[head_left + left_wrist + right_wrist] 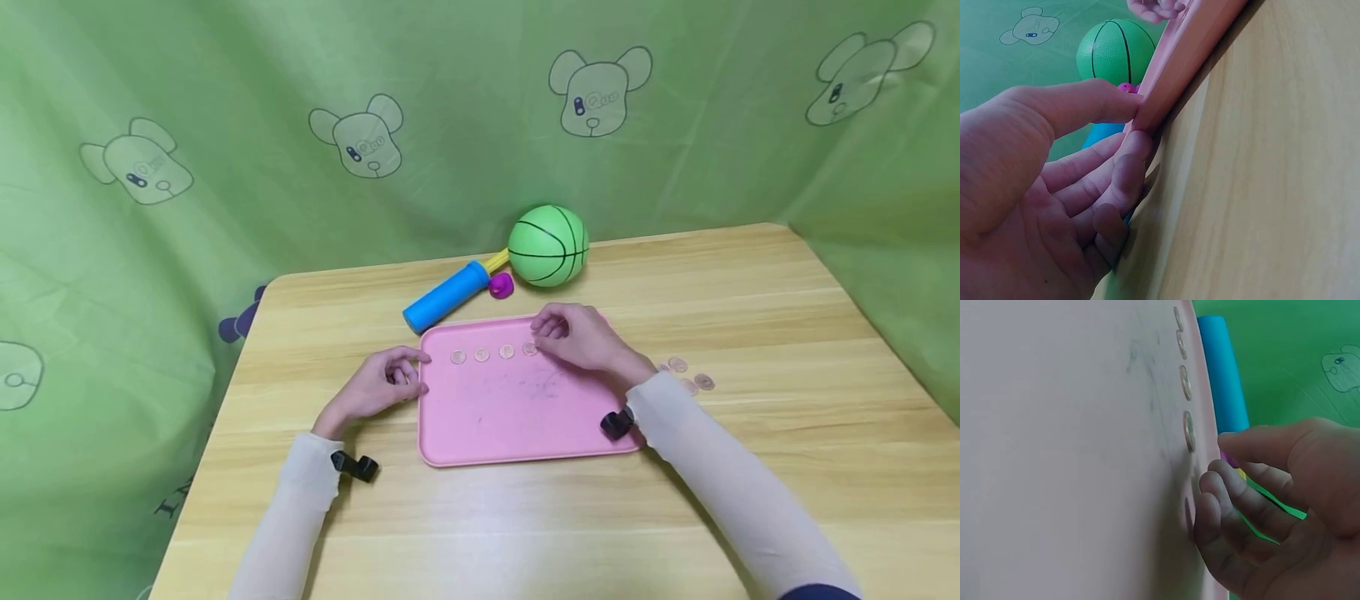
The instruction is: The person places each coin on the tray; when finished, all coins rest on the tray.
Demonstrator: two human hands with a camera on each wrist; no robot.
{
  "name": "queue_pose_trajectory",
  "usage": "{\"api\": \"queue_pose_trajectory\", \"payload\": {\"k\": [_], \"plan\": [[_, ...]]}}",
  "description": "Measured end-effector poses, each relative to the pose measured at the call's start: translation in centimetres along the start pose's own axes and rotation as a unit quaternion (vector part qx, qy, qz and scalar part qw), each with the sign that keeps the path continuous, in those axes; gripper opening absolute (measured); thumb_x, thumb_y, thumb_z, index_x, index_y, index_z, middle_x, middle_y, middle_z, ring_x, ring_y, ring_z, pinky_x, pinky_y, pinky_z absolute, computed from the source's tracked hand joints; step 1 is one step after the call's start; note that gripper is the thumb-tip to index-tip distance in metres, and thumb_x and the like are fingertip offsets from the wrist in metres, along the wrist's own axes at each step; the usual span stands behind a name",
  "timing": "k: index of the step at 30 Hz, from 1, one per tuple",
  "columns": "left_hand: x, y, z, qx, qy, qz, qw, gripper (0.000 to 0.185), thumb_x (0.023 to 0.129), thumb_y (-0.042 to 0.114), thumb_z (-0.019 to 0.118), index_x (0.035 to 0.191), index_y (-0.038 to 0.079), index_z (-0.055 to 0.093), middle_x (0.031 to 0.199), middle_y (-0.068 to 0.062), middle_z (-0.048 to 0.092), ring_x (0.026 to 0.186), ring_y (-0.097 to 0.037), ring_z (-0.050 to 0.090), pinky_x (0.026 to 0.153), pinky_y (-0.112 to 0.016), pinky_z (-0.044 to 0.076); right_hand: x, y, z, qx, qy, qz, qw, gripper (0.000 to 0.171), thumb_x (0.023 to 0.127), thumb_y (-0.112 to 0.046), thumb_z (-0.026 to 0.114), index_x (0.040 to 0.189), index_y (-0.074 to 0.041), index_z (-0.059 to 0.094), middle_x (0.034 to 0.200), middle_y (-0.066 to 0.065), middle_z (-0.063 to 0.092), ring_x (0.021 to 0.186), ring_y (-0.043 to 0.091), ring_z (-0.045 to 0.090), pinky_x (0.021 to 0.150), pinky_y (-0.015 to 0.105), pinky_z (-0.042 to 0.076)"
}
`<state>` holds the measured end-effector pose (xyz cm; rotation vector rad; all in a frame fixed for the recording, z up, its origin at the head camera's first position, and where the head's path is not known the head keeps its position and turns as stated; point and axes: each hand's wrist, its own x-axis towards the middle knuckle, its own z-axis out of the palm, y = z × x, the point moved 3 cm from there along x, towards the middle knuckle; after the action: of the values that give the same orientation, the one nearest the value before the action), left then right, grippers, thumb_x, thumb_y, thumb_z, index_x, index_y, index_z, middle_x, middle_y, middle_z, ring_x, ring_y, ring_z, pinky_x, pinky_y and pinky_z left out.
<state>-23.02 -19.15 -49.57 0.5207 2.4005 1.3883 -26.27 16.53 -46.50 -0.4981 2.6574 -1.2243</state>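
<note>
A pink tray lies in the middle of the wooden table, with a row of several small coins along its far edge. My left hand pinches the tray's left rim; in the left wrist view my left hand has its thumb on top of the rim and its fingers below. My right hand hovers curled over the tray's far right. In the right wrist view my right hand touches a coin lying on the tray with curled fingertips, just past the row of coins.
A few loose coins lie on the table right of the tray. Behind the tray are a green ball, a blue pump and a small magenta piece. A green curtain surrounds the table.
</note>
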Motion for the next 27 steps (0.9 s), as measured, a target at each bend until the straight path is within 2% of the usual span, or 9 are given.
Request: {"api": "queue_pose_trajectory", "payload": {"k": [5, 10, 13, 19, 27], "plan": [[-0.1, 0.0, 0.0, -0.005, 0.0, -0.007, 1.0, 0.044, 0.094, 0.003, 0.081, 0.137, 0.002, 0.069, 0.096, -0.007, 0.069, 0.078, -0.014, 0.059, 0.071, -0.02, 0.049, -1.4, -0.3, -1.0, 0.012, 0.006, 0.003, 1.0, 0.02, 0.097, -0.004, 0.077, 0.117, -0.002, 0.074, 0.107, 0.015, 0.076, 0.1, 0.026, 0.071, 0.091, 0.029, 0.059], [0.0, -0.1, -0.1, -0.006, 0.003, -0.009, 0.9999, 0.044, 0.095, 0.003, 0.08, 0.137, 0.003, 0.069, 0.097, -0.007, 0.069, 0.079, -0.015, 0.059, 0.071, -0.019, 0.049, -2.9, -1.0, -2.1, -0.013, 0.01, 0.008, 1.0, 0.02, 0.099, -0.004, 0.076, 0.118, -0.002, 0.073, 0.108, 0.014, 0.076, 0.101, 0.026, 0.072, 0.094, 0.038, 0.062], [0.1, -0.1, 0.0, -0.003, 0.002, -0.005, 1.0, 0.044, 0.094, 0.004, 0.081, 0.137, 0.003, 0.069, 0.097, -0.008, 0.069, 0.079, -0.015, 0.06, 0.071, -0.02, 0.049, -3.7, -1.0, -2.9, -0.027, 0.018, 0.014, 0.999, 0.022, 0.099, -0.005, 0.076, 0.12, 0.0, 0.072, 0.11, 0.015, 0.076, 0.102, 0.027, 0.072, 0.093, 0.039, 0.063], [0.4, -0.1, 0.2, 0.002, 0.0, -0.001, 1.0, 0.046, 0.094, 0.004, 0.081, 0.138, 0.003, 0.069, 0.097, -0.007, 0.07, 0.079, -0.014, 0.06, 0.072, -0.02, 0.05, -5.5, 0.5, -4.9, -0.067, 0.048, 0.033, 0.996, 0.023, 0.101, -0.009, 0.076, 0.122, 0.0, 0.074, 0.11, 0.015, 0.076, 0.103, 0.028, 0.072, 0.093, 0.038, 0.062], [0.1, -0.1, 0.1, -0.002, 0.002, -0.003, 1.0, 0.045, 0.094, 0.005, 0.081, 0.137, 0.0, 0.069, 0.097, -0.008, 0.069, 0.079, -0.013, 0.059, 0.072, -0.02, 0.05, -7.9, 2.9, -7.4, -0.093, 0.061, 0.05, 0.993, 0.025, 0.104, -0.014, 0.074, 0.123, 0.001, 0.076, 0.111, 0.016, 0.078, 0.104, 0.032, 0.074, 0.1, 0.056, 0.059]]}}
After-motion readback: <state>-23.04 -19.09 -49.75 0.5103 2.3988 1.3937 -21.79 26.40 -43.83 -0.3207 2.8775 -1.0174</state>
